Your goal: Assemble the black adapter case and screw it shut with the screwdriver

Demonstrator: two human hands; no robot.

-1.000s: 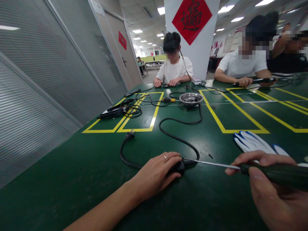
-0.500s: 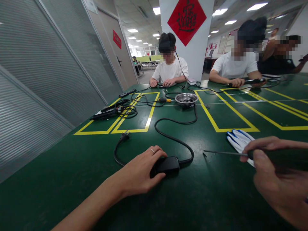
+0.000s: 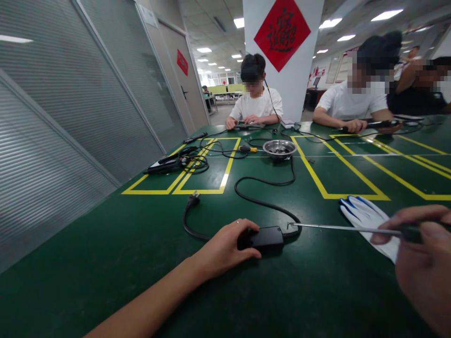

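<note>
My left hand lies around the near-left end of a black power adapter, thumb on the near side and fingers on top and far side. A cord leaves each end of the adapter; the left one ends in a plug. My right hand grips a screwdriver by its dark handle, partly cut off by the frame's edge. The long metal shaft points left, its tip just right of the adapter, over the cord. At the tip is a tiny dark piece, perhaps a screw.
White-and-blue gloves lie under the right side of the shaft. Farther off are a metal bowl, a yellow-black screwdriver, a bundle of black cables and yellow tape outlines. Co-workers sit across the green table.
The screwdriver tip has moved left, close to the adapter, and the tiny dark piece with it. My left hand and the adapter have shifted right. The camera view has turned slightly.
</note>
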